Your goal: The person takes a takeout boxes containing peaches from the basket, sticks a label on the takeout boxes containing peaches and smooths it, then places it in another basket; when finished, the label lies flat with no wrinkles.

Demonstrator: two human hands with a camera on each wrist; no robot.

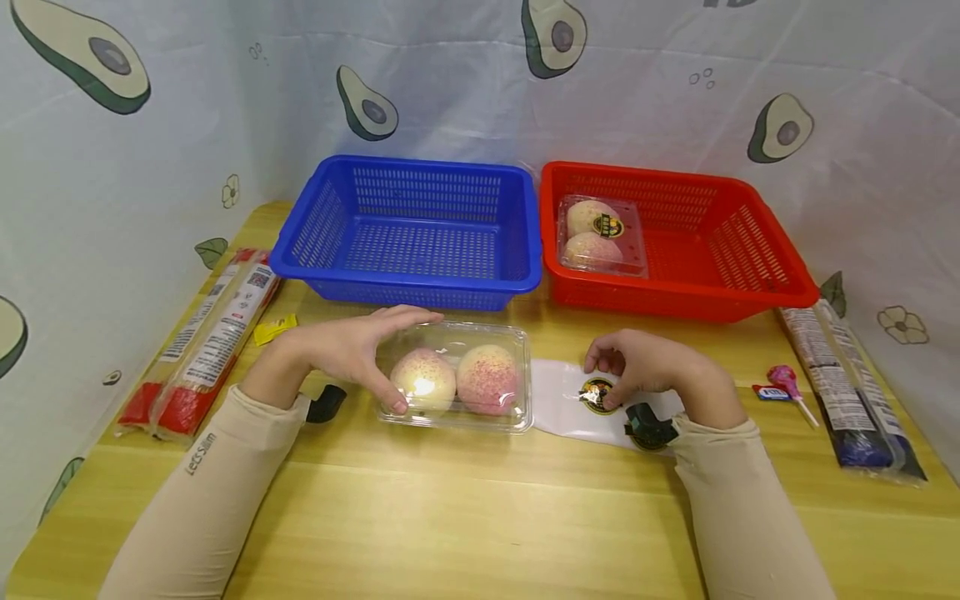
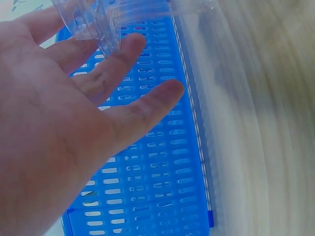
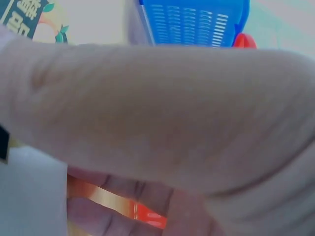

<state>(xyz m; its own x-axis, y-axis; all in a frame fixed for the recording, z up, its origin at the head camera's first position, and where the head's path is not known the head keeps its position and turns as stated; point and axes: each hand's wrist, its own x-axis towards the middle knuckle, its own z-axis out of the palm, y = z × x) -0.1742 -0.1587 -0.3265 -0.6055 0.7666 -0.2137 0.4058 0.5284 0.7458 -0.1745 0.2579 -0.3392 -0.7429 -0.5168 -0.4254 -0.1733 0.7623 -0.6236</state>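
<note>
My left hand (image 1: 348, 350) grips the left end of a clear plastic box (image 1: 453, 421), thumb at the near side and fingers at the far side. Two round peach-like pieces, cream speckled with pink, lie inside; the right piece (image 1: 489, 379) is pinker. Part of the box (image 2: 101, 24) shows by the fingers in the left wrist view. My right hand (image 1: 656, 367) holds a white sticker sheet (image 1: 555, 400), its thumb beside a round black-and-gold sticker (image 1: 595, 392). In the right wrist view the sheet (image 3: 32, 196) covers the other fingertips.
Behind stand a blue basket (image 1: 408, 292) and a red basket (image 1: 675, 296); a labelled box (image 1: 600, 233) of similar pieces lies in the red one. Long packets lie left (image 1: 210, 342) and right (image 1: 851, 392). Nearby are a yellow sweet (image 1: 274, 328) and a lollipop (image 1: 783, 379).
</note>
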